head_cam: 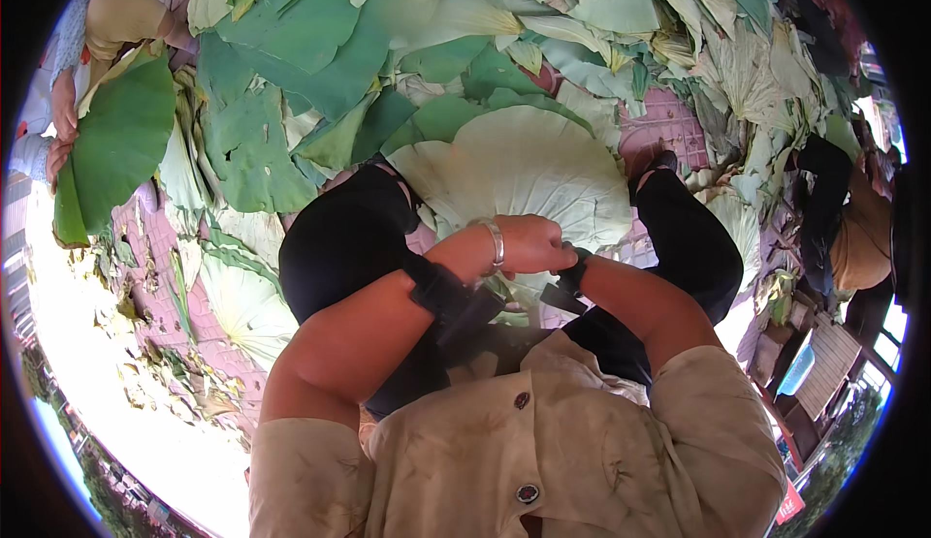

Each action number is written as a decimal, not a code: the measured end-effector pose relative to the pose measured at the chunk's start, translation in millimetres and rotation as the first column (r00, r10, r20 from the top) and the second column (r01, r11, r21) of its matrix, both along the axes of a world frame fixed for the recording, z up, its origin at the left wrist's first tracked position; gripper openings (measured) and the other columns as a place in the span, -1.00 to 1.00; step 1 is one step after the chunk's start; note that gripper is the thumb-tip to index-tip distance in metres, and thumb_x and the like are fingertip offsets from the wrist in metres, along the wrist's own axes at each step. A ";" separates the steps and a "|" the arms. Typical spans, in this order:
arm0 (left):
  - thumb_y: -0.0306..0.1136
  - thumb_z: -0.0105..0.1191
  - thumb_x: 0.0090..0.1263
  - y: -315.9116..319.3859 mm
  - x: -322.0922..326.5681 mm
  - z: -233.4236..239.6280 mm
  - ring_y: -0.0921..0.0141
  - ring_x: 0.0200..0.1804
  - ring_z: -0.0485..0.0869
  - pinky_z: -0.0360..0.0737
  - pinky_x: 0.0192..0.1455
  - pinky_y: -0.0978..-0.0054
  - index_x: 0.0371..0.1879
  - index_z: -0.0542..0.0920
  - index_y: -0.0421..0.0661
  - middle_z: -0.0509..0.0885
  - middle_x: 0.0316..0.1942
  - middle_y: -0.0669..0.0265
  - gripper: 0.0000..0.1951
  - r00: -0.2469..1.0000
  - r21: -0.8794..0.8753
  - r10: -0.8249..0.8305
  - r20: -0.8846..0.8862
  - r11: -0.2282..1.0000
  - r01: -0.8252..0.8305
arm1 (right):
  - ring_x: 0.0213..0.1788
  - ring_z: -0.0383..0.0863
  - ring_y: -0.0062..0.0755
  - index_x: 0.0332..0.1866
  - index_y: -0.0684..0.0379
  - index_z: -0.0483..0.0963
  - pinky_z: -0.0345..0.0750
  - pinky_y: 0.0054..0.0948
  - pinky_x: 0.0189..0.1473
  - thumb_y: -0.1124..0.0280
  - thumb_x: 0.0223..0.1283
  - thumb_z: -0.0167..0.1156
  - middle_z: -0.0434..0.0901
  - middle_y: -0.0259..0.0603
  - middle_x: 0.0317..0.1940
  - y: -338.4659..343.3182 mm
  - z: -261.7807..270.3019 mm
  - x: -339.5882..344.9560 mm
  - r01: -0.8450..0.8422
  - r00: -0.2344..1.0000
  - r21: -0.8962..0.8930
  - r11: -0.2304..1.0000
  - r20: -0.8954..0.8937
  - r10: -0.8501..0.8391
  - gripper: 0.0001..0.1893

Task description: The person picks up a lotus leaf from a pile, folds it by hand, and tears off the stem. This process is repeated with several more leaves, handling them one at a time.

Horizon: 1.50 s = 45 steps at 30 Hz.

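Note:
A large lotus leaf (516,167), its pale veined underside up, spreads between my bent knees. Over its near edge my left hand (534,243), with a silver bangle on the wrist, is curled into a fist. Whatever those fingers hold is hidden. My right hand (569,256) meets it at the fingertips and is mostly covered by its own wrist and a black strap. Part of a pale green leaf (527,291) shows just below both hands. Black straps with dark flat pieces sit on both forearms.
Heaped lotus leaves (291,36) cover the ground ahead and to both sides. Pink paving (665,127) shows through gaps. At the left, another person's hands (62,131) hold a green lotus leaf (124,138). A further person (862,225) is at the right, near a slatted wooden piece (822,363).

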<state>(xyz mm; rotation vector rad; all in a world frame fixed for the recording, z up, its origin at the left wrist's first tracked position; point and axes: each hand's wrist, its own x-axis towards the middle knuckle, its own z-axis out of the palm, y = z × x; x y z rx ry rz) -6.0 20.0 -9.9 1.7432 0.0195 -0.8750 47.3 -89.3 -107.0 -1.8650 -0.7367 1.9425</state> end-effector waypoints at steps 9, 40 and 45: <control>-0.03 -0.01 0.21 4.0 -26.2 28.3 0.11 -0.19 0.55 0.44 -0.12 0.29 -0.21 0.50 -0.21 0.58 -0.28 0.05 -0.57 0.989 -0.068 0.118 0.094 0.991 -0.112 | 0.16 0.26 -0.08 0.07 0.18 0.26 0.24 -0.02 0.11 0.44 -0.23 0.19 0.34 -0.12 0.03 89.5 -88.7 52.7 -0.331 0.514 0.224 0.917 0.857 -0.024 -0.41; -0.34 -0.06 0.13 21.9 -43.8 71.5 0.37 -0.44 0.41 0.34 -0.46 0.46 -0.11 0.45 -0.18 0.46 -0.28 0.19 -0.67 0.865 0.564 0.050 0.500 0.739 -0.368 | -0.04 0.47 -0.38 0.07 0.27 0.34 0.45 -0.44 -0.06 0.40 -0.23 0.37 0.49 -0.14 -0.08 209.1 -135.1 91.7 0.565 0.785 0.281 0.776 0.106 -0.610 -0.38; -0.31 -0.04 0.12 24.7 -48.6 69.5 0.38 -0.47 0.38 0.32 -0.52 0.48 -0.10 0.44 -0.20 0.45 -0.27 0.20 -0.64 0.847 0.593 0.042 0.529 0.696 -0.405 | -0.04 0.45 -0.46 0.03 0.23 0.39 0.41 -0.48 -0.03 0.39 -0.13 0.33 0.50 -0.21 -0.04 209.5 -148.7 82.5 0.642 0.765 0.285 0.712 -0.167 -0.622 -0.48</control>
